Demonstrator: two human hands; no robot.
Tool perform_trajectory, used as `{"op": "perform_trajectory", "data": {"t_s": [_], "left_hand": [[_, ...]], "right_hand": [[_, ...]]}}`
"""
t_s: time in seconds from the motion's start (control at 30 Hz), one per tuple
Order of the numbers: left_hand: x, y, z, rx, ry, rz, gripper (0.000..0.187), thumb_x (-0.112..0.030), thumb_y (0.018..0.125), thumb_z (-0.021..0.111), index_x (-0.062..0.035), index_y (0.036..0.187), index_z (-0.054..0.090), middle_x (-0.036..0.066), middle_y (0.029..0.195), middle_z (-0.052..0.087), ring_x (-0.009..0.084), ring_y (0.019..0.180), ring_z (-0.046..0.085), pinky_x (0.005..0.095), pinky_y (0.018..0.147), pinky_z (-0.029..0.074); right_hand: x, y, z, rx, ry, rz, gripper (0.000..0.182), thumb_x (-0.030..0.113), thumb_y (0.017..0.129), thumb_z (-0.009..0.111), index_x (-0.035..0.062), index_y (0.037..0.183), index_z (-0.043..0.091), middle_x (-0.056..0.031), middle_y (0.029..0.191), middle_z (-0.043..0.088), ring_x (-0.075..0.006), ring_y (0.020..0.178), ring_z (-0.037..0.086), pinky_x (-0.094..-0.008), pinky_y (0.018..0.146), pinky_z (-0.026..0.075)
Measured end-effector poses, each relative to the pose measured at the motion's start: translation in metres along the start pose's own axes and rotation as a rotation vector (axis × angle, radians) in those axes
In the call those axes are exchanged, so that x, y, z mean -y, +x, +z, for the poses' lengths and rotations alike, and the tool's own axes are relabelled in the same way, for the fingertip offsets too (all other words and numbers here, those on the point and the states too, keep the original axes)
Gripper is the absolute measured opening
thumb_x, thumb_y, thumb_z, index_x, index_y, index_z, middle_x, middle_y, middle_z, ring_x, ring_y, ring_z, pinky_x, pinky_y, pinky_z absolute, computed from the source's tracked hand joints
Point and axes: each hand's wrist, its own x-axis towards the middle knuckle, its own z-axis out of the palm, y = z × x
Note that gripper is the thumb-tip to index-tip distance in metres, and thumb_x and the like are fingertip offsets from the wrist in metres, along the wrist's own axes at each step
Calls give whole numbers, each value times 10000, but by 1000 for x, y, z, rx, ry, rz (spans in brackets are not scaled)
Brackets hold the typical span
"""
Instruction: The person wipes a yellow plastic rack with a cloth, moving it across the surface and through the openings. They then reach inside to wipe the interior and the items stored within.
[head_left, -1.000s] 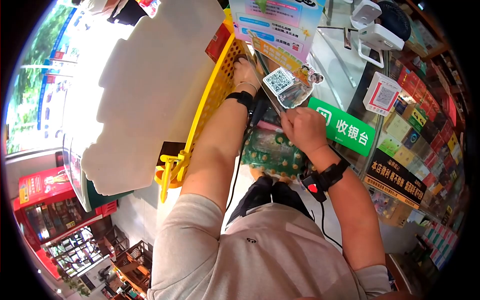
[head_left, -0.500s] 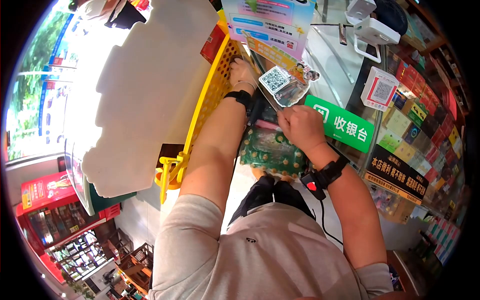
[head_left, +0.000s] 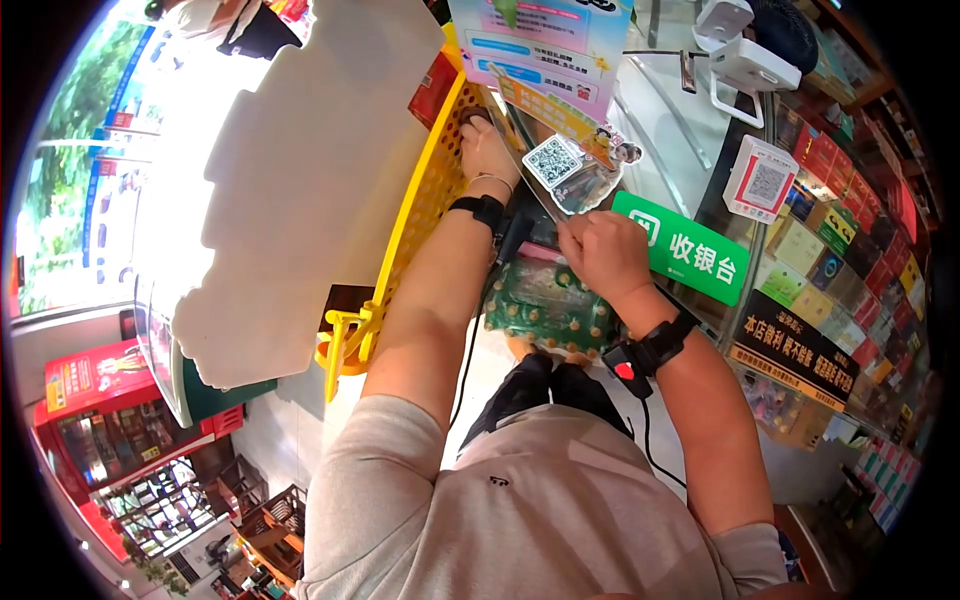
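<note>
My left hand (head_left: 487, 157) reaches down beside the yellow perforated rack (head_left: 425, 190); its fingertips are hidden, and a dark round thing shows at them. My right hand (head_left: 612, 250) is closed at the edge of the glass counter (head_left: 662, 120), next to the green sign (head_left: 682, 247) with white lettering. Between my forearms lies a plastic-wrapped pack of green bottles (head_left: 545, 305) on a lower level. A QR code card (head_left: 553, 162) stands just above my right hand.
A large pale board (head_left: 300, 190) fills the left side. A printed poster (head_left: 550, 45), a white device (head_left: 755, 65) and a boxed QR code (head_left: 765, 180) are on the counter. Small packets (head_left: 800, 245) show under glass at right. Part of a person (head_left: 225, 20) appears at top left.
The view has shifted slightly. A black cable and a dark handle-like thing now show more clearly beside my left wrist. My right hand has stayed at the counter edge.
</note>
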Motion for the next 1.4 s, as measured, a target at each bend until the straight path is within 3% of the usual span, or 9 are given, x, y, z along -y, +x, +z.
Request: {"op": "perform_trajectory", "data": {"t_s": [0.27,0.57,0.87,1.07,1.2,1.23,1.4], "left_hand": [[-10,12,-5,84,44,-42,426,-200,814,645,36,1093,428,242,1034,552,399,912,631,446,770,538],[13,6,3,63,134,99,372,-184,851,596,40,1089,419,264,1069,532,397,942,625,434,786,539],[-4,13,1,94,64,-27,347,-164,854,589,31,1086,421,259,1102,526,400,960,622,446,809,534],[10,-6,9,1,19,30,324,-101,843,566,29,1101,419,258,1072,513,431,988,580,478,825,508],[14,-33,17,-26,-57,-51,348,-70,814,578,42,1104,423,287,1085,503,456,997,559,477,860,485],[16,-40,14,38,-105,-122,364,-56,796,584,47,1107,422,295,1103,501,471,1002,549,475,883,472],[50,-87,15,128,-93,-55,429,-39,784,588,58,1167,421,310,1145,486,483,1065,515,485,922,451]], "right_hand": [[-2,-1,0,0,-6,-7,243,240,832,632,100,635,606,-73,612,578,-270,613,602,-401,550,481],[-1,-1,-1,8,4,8,259,246,841,617,97,630,616,-72,606,580,-270,614,605,-403,553,484],[-2,0,0,4,-8,-8,261,241,847,607,96,631,614,-73,609,587,-272,610,605,-400,549,485],[-3,-2,2,-4,6,-4,257,246,855,605,101,643,613,-70,613,584,-273,605,601,-402,547,482],[-4,-2,2,-5,-6,-10,263,248,855,605,100,637,608,-70,609,581,-271,604,602,-400,541,481],[-4,-2,2,-12,-6,-12,266,248,855,605,99,634,606,-70,607,579,-270,603,602,-400,538,480],[-4,-3,3,-33,-4,-21,266,241,851,605,96,629,605,-77,597,580,-272,596,604,-398,523,479]]}}
